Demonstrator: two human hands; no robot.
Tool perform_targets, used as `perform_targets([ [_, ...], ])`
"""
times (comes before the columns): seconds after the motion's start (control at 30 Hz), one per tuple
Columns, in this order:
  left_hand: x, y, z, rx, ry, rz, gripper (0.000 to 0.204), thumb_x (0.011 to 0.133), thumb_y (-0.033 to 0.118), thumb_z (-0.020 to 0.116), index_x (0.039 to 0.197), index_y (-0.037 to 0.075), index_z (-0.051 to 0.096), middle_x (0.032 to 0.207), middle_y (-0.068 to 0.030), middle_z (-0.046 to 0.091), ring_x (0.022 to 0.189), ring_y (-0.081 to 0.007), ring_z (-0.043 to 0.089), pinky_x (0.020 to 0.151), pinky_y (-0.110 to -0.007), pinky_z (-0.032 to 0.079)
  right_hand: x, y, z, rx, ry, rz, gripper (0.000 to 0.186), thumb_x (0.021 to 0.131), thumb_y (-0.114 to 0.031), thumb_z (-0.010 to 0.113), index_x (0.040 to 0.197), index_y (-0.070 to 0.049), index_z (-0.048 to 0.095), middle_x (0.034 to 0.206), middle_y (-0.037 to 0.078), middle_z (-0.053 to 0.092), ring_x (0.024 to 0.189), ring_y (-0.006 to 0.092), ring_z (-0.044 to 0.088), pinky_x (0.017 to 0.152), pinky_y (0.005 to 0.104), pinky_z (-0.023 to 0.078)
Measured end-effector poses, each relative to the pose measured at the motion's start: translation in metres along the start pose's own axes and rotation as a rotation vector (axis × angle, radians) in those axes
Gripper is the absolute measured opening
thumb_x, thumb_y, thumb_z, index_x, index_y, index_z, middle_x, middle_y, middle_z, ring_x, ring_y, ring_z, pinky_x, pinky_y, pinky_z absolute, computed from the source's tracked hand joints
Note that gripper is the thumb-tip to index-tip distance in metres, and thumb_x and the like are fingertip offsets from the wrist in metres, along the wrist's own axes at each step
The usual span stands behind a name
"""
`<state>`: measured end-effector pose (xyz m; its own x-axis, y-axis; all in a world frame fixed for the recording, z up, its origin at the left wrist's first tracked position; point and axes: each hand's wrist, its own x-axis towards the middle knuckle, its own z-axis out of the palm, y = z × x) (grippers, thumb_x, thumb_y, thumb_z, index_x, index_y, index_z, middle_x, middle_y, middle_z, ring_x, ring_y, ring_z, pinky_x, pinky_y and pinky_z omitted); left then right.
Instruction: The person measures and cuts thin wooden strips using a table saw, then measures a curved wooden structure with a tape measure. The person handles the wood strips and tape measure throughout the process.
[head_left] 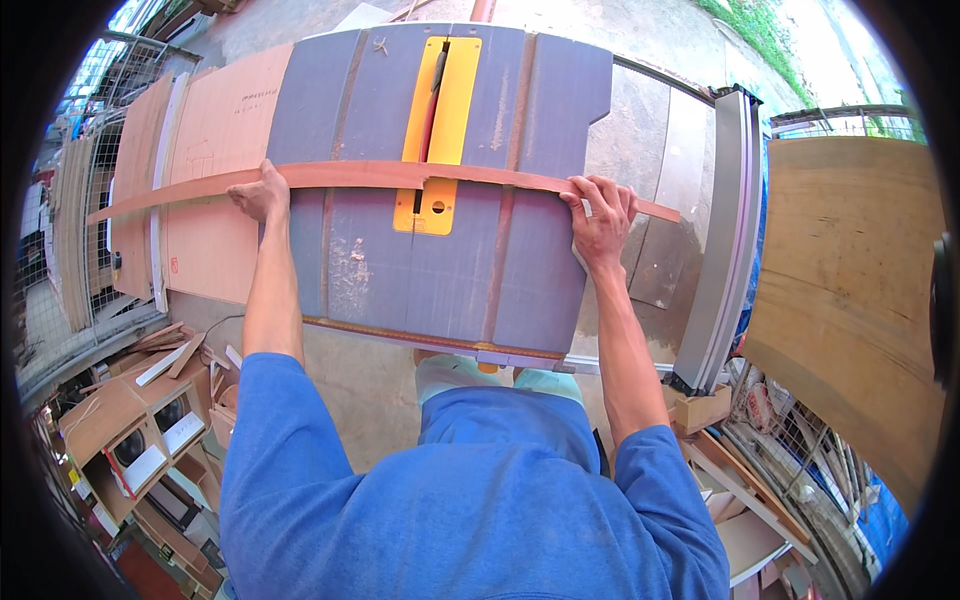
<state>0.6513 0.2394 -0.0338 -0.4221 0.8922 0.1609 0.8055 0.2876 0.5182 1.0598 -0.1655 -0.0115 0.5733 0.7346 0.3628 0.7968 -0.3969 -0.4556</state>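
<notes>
A long, narrow reddish wooden strip [350,173] lies crosswise over a grey table saw top [540,270]. The yellow insert plate [440,95] surrounds a red saw blade [431,125]; the strip crosses it, and whether they touch I cannot tell. My left hand [260,192] grips the strip left of the saw top, over a pale plywood extension [225,110]. My right hand [602,208] has its fingers curled over the strip near the right edge of the grey top.
A metal rail fence [728,230] runs along the right side, beside a large plywood sheet [840,280]. Wire mesh racks [95,250] stand at the left. Wooden boxes and offcuts [130,420] are piled at lower left, with more scraps [760,530] at lower right.
</notes>
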Motion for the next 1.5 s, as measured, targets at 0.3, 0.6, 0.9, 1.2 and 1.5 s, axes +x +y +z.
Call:
perform_targets([
  [0.3, -0.002, 0.006, -0.001, 0.010, 0.010, 0.003, 0.114, 0.087, 0.055, 0.067, 0.154, -0.021, 0.015, 0.157, -0.0375, 0.031, 0.146, -0.0486, 0.038, 0.120, -0.051, 0.036, 0.004, 0.000, 0.001, 0.000, 0.005, 0.009, 0.029, 0.094, -0.049, 0.071, 0.109, -0.025, 0.078, 0.110, -0.006, 0.068, 0.110, 0.0195, 0.060, 0.117, 0.0515, 0.032],
  [0.6, -0.006, 0.016, -0.002, -0.008, 0.009, -0.052, 0.108, 0.087, 0.053, 0.067, 0.152, -0.020, 0.019, 0.154, -0.0371, 0.034, 0.142, -0.0488, 0.042, 0.117, -0.051, 0.038, 0.006, 0.002, 0.003, 0.007, 0.016, 0.009, 0.029, 0.094, -0.049, 0.071, 0.109, -0.025, 0.078, 0.109, -0.006, 0.068, 0.110, 0.0194, 0.060, 0.117, 0.0504, 0.032],
  [0.9, 0.000, 0.015, 0.006, 0.019, 0.036, -0.038, 0.110, 0.087, 0.055, 0.065, 0.154, -0.019, 0.018, 0.157, -0.0353, 0.033, 0.144, -0.0489, 0.040, 0.119, -0.050, 0.037, 0.008, 0.003, 0.004, 0.011, 0.016, 0.005, 0.029, 0.095, -0.049, 0.070, 0.111, -0.025, 0.077, 0.109, -0.006, 0.067, 0.110, 0.0196, 0.060, 0.118, 0.0519, 0.031],
  [1.2, -0.005, 0.026, 0.003, -0.025, 0.023, -0.056, 0.111, 0.090, 0.053, 0.063, 0.155, -0.022, 0.013, 0.164, -0.0342, 0.026, 0.151, -0.0455, 0.032, 0.124, -0.047, 0.031, 0.011, 0.003, 0.004, 0.003, 0.015, 0.006, 0.030, 0.095, -0.048, 0.071, 0.111, -0.024, 0.077, 0.109, -0.005, 0.067, 0.109, 0.0195, 0.060, 0.117, 0.0517, 0.032],
  [1.5, -0.004, 0.031, 0.008, -0.027, 0.048, -0.039, 0.109, 0.093, 0.051, 0.059, 0.156, -0.023, 0.011, 0.167, -0.0333, 0.022, 0.158, -0.0397, 0.022, 0.129, -0.046, 0.020, 0.016, 0.004, 0.006, -0.011, 0.011, 0.005, 0.029, 0.095, -0.048, 0.071, 0.112, -0.026, 0.078, 0.109, -0.005, 0.067, 0.110, 0.0192, 0.059, 0.118, 0.0520, 0.031],
])
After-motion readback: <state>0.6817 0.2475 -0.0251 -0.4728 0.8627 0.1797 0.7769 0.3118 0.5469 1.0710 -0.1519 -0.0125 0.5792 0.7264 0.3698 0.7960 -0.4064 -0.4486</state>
